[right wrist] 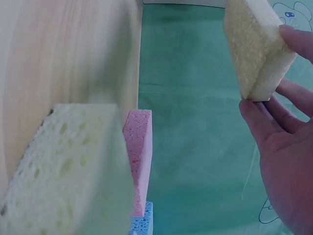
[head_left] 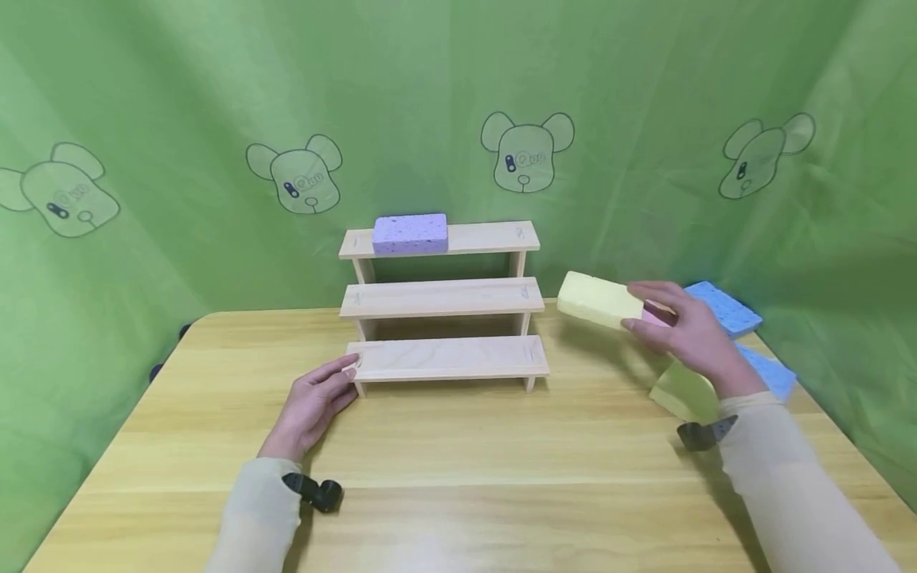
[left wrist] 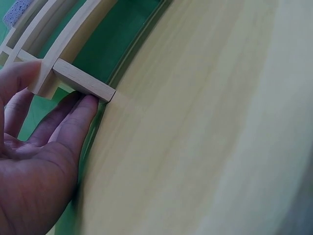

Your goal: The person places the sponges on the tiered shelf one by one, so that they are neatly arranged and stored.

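Observation:
A three-step wooden rack [head_left: 444, 296] stands at the back of the table, a purple sponge [head_left: 410, 234] lying on the left of its top step. My left hand [head_left: 315, 404] holds the left end of the bottom step; in the left wrist view its thumb is on the board and its fingertips [left wrist: 89, 100] are at the leg. To the right of the rack, my right hand [head_left: 680, 330] pinches a pale yellow sponge [head_left: 598, 300] by one end, above the table. The right wrist view shows this held sponge [right wrist: 259, 49] between thumb and fingers.
Under and beside the right forearm lie another yellow sponge [head_left: 684, 392] and blue sponges [head_left: 727, 309]. A pink sponge [right wrist: 139, 156] lies among them, mostly hidden behind the right hand in the head view. Green printed cloth [head_left: 415, 103] hangs behind and around the table.

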The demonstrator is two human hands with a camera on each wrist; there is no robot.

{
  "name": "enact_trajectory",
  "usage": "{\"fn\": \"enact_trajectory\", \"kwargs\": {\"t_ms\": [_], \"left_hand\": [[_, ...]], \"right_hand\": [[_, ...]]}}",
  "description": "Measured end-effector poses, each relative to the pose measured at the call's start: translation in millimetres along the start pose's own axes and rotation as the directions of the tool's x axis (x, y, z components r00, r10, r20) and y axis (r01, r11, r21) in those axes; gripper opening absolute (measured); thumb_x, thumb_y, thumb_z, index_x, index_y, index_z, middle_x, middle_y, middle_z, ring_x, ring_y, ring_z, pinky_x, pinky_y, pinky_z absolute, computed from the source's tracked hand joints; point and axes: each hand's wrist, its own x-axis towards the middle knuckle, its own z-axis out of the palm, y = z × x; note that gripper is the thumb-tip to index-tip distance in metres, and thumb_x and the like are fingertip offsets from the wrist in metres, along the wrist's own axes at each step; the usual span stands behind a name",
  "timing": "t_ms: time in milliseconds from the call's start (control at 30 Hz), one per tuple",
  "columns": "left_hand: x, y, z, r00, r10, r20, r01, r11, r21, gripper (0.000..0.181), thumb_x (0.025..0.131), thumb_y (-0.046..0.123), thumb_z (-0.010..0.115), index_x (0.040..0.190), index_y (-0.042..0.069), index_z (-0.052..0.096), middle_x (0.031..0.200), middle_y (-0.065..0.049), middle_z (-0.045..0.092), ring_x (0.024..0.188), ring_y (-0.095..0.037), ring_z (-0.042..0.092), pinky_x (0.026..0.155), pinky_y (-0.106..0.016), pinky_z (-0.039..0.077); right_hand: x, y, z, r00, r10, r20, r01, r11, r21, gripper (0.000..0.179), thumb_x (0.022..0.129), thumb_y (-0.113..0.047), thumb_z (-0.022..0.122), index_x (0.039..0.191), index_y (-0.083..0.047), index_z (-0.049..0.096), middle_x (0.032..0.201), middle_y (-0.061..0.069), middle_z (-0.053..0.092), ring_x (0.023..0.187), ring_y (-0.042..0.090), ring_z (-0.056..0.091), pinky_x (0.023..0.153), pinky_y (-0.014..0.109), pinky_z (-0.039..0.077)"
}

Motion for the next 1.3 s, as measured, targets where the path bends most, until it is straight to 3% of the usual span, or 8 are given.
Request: {"fn": "enact_trajectory", "kwargs": {"t_ms": [333, 800, 1300], "left_hand": [[0.4, -0.1, -0.1, 1.0, -0.007, 0.004, 0.007, 1.0, 0.01, 0.046, 0.095, 0.0, 0.061, 0.139, -0.007, 0.048, 0.149, -0.018, 0.039, 0.122, -0.029, 0.055, 0.099, -0.035, 0.05], [1.7, 0.5, 1.5, 1.0, 0.002, 0.008, -0.002, 1.0, 0.009, 0.046, 0.096, 0.0, 0.06, 0.139, -0.007, 0.047, 0.148, -0.019, 0.04, 0.12, -0.027, 0.056, 0.1, -0.035, 0.049], [1.6, 0.8, -0.1, 1.0, -0.008, -0.018, 0.008, 1.0, -0.02, 0.042, 0.093, -0.001, 0.063, 0.134, -0.004, 0.055, 0.148, -0.018, 0.041, 0.117, -0.023, 0.059, 0.1, -0.034, 0.049]], "right_hand": [[0.3, -18, -6, 0.999, -0.038, -0.012, 0.039, 0.992, 0.121, 0.056, 0.091, -0.019, 0.073, 0.142, -0.009, 0.052, 0.145, 0.001, 0.042, 0.13, 0.038, 0.043, 0.102, 0.015, 0.041], [5.9, -43, -6, 0.994, -0.092, -0.06, 0.098, 0.99, 0.106, 0.055, 0.09, -0.019, 0.075, 0.14, -0.012, 0.055, 0.143, 0.001, 0.045, 0.127, 0.028, 0.048, 0.099, 0.013, 0.042], [36.4, -71, 12, 0.98, -0.189, -0.069, 0.2, 0.956, 0.216, 0.053, 0.087, -0.009, 0.076, 0.136, -0.004, 0.057, 0.142, 0.005, 0.045, 0.131, 0.022, 0.042, 0.107, 0.02, 0.039]]}}
